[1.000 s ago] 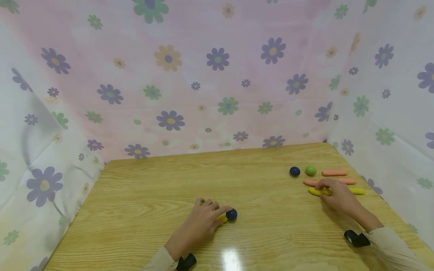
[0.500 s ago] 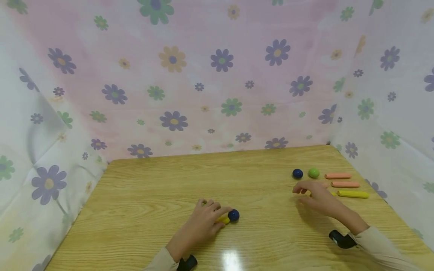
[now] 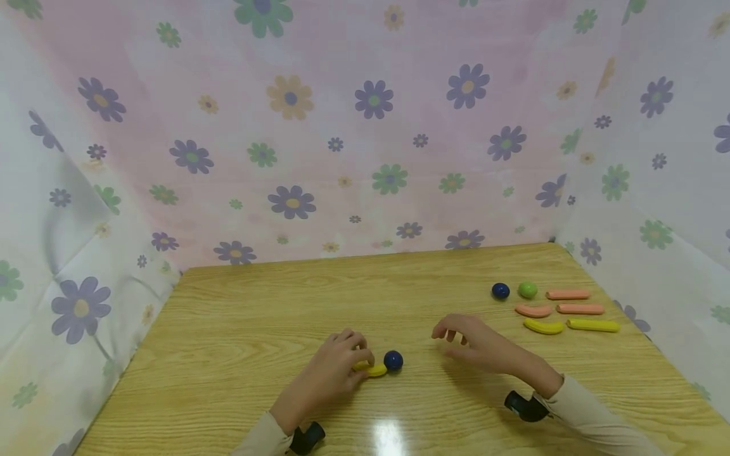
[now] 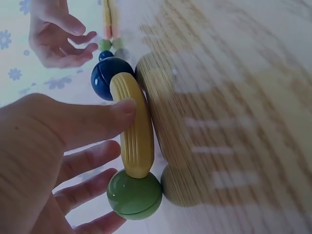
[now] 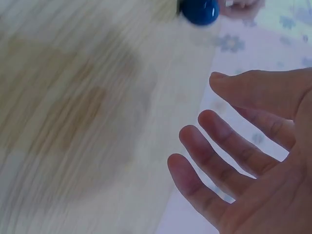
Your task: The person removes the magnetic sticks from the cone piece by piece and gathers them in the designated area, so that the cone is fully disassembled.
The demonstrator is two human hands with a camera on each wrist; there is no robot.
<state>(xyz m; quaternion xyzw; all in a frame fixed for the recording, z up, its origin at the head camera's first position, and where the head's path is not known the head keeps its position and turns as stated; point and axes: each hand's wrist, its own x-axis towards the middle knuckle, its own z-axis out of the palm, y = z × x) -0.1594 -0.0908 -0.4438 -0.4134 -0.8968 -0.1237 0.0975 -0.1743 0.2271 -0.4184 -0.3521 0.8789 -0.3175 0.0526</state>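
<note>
My left hand (image 3: 331, 370) has its thumb and index finger at a yellow curved toy piece (image 3: 376, 370), which lies on the table. In the left wrist view, the thumb tip lies on the ribbed side of this piece (image 4: 135, 146); the index finger is hidden. A dark blue ball (image 3: 393, 361) touches one end of the piece, and a green ball (image 4: 134, 194) touches the other. The green ball is covered by the hand in the head view. My right hand (image 3: 481, 345), fingers loosely bent and holding nothing, is above the table to the right of the blue ball.
At the right lie another blue ball (image 3: 500, 291), a green ball (image 3: 527, 290), pink straight sticks (image 3: 567, 295), a pink curved piece (image 3: 533, 311), a yellow curved piece (image 3: 544, 326) and a yellow straight stick (image 3: 593, 325). Flowered cloth (image 3: 319, 158) encloses the wooden table's back and sides.
My right hand has left the yellow curved piece at the right and moved left, empty. My left index finger has drawn back from the blue ball onto the yellow piece.
</note>
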